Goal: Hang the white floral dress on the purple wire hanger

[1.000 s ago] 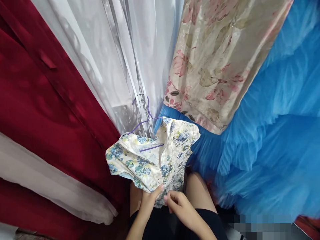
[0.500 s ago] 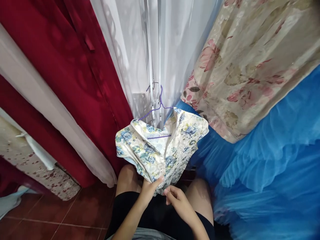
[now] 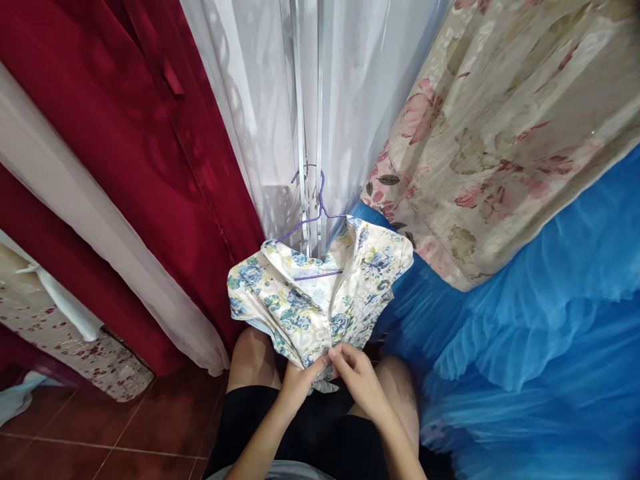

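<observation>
A white short-sleeved blouse (image 3: 300, 313) with blue and yellow flowers hangs on a purple wire hanger (image 3: 323, 193) in front of me. Its neckline gapes, and the front edges meet lower down. My left hand (image 3: 303, 377) grips the lower front of the blouse, thumb on top and fingers hidden beneath the cloth. Close beside it, my right hand (image 3: 353, 367) pinches the front edge of the blouse between thumb and index finger. The bottom of the blouse bunches below both hands, over my lap.
Dark red cloth (image 3: 150, 147) and white sheer fabric (image 3: 260, 100) hang on the left and behind. To the right are a beige floral garment (image 3: 475, 147) and blue tulle (image 3: 540, 347). Red floor tiles (image 3: 150, 427) show at lower left.
My right hand has moved up and left, from just below the front edge of the blouse to pinching it. My left hand keeps its grip; the blouse shifts slightly.
</observation>
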{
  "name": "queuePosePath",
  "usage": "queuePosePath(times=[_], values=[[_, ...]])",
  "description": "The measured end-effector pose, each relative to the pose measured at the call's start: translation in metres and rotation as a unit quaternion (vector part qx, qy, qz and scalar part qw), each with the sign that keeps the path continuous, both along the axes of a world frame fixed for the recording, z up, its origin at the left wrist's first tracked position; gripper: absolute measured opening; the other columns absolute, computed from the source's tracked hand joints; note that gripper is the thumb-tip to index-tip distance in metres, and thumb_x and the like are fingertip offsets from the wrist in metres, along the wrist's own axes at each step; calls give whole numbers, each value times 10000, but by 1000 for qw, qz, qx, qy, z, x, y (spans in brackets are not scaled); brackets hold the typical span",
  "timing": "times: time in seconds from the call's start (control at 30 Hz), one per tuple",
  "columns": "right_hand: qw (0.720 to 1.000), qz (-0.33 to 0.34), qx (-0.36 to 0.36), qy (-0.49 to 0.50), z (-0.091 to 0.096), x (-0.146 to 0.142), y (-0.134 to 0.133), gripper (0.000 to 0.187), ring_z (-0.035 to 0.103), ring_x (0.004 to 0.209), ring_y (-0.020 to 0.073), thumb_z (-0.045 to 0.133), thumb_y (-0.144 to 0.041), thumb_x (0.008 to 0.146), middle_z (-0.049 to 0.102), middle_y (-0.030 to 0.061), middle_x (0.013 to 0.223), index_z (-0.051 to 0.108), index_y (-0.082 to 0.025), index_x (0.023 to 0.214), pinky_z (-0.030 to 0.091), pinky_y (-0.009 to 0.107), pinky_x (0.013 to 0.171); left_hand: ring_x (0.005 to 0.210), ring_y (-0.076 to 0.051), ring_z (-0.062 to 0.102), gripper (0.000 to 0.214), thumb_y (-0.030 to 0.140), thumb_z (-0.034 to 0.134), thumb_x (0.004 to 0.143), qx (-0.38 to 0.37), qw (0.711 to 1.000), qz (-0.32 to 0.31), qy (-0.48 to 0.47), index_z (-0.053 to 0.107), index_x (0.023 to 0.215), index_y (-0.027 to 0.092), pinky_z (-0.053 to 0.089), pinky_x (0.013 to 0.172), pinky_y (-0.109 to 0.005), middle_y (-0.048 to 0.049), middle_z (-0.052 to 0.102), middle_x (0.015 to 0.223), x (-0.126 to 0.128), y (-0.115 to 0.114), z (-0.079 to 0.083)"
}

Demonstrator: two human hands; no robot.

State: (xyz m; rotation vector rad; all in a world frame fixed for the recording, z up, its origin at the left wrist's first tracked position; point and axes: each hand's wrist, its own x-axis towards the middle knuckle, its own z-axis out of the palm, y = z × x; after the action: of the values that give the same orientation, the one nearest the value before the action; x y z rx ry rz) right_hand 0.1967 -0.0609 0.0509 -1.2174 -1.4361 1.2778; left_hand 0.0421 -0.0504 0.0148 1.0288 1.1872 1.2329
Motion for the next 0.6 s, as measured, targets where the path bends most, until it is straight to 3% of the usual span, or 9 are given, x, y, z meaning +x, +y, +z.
queuePosePath(times=[0.13, 0.23, 0.43, 0.6], values=[[997, -41, 48, -50, 25, -3, 32, 374, 446, 564, 147, 579, -541, 924, 490, -38, 591, 520, -213, 754, 326, 260, 564, 1369, -336, 490, 606, 315, 807, 724, 38, 999, 6, 17, 645, 1299, 208, 334, 1188, -508, -114, 629, 1369, -6, -12, 9], [995, -29, 69, -73, 29, -10, 40, 405, 431, 553, 143, 582, -543, 918, 467, -40, 572, 491, -215, 698, 314, 260, 554, 1368, -340, 491, 604, 320, 801, 728, 66, 997, 20, 29, 645, 1302, 211, 332, 1190, -508, -117, 609, 1395, -6, -20, 12], [996, -54, 15, 68, 22, -23, 22, 454, 415, 483, 134, 610, -565, 885, 484, -28, 498, 503, -212, 620, 321, 273, 525, 1295, -345, 563, 576, 384, 813, 721, 31, 999, 38, -10, 671, 1240, 178, 425, 1127, -481, -127, 676, 1293, -13, -34, 4], [984, -132, 1, 117, 22, -33, -3, 395, 382, 446, 125, 678, -509, 852, 532, -15, 470, 596, -195, 626, 290, 281, 502, 1189, -344, 628, 542, 464, 764, 778, -18, 993, 117, -7, 658, 1195, 134, 487, 1034, -458, -149, 706, 1203, -55, -48, -5]])
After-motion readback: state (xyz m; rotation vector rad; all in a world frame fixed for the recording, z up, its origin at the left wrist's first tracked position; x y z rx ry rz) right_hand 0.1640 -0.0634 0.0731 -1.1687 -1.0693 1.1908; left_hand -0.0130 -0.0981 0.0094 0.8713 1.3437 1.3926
